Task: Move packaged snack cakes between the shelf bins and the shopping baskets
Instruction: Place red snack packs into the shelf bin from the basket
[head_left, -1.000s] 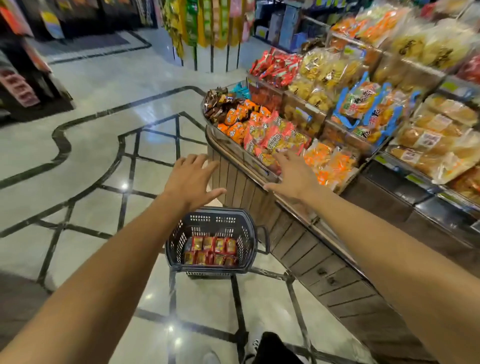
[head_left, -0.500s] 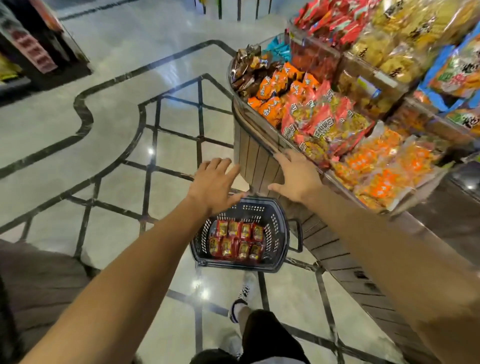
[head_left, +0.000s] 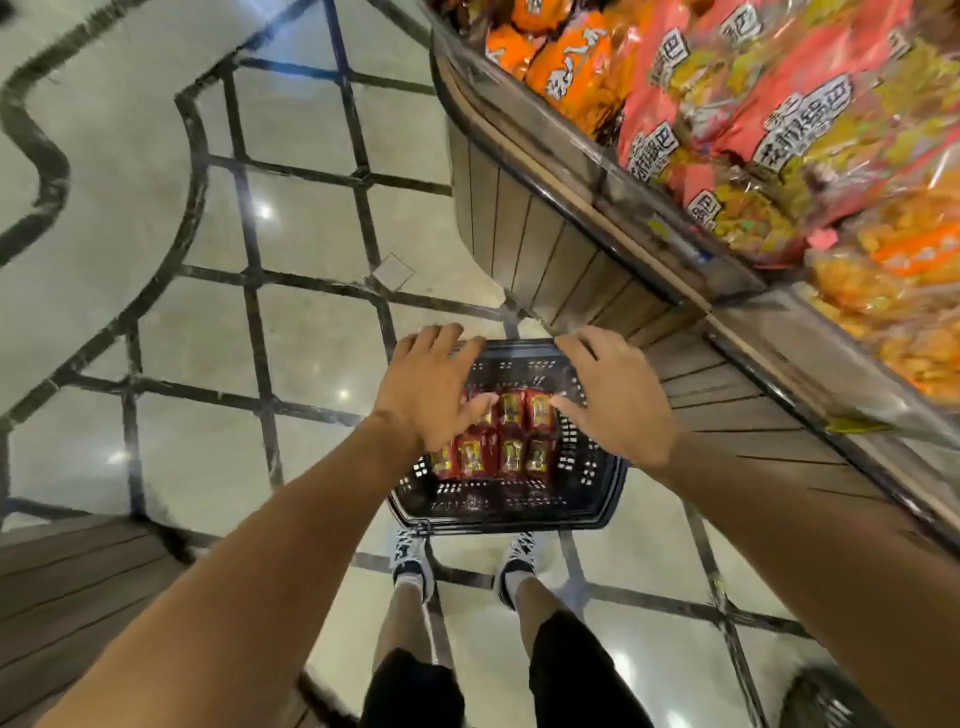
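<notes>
Since both my hands are hovering over the basket (head_left: 506, 512) on the floor with nothing in them yet, the main worry is a sloppy grab. My left hand (head_left: 428, 392) has its fingers spread wide above the far left of the basket, and my right hand (head_left: 615, 397) is spread the same way over the right side, neither one holding a thing. The snack cakes (head_left: 498, 441) are lying in two neat rows on the basket bottom, red wrappers packed side by side and touching. If I scoop too many at once I reckon a few could slip out, because those wrappers look slick. The basket sits just in front of my shoes (head_left: 410, 558), so a clumsy lean could nudge it across the floor (head_left: 156, 234), which looks polished and shiny with dark inlaid lines, probably slippery. To my right is the wooden display stand (head_left: 545, 254), and its bins are heaped with orange and pink snack bags (head_left: 727, 130) right up to the clear front edge. Knocking that pile on the way up looks easy.
</notes>
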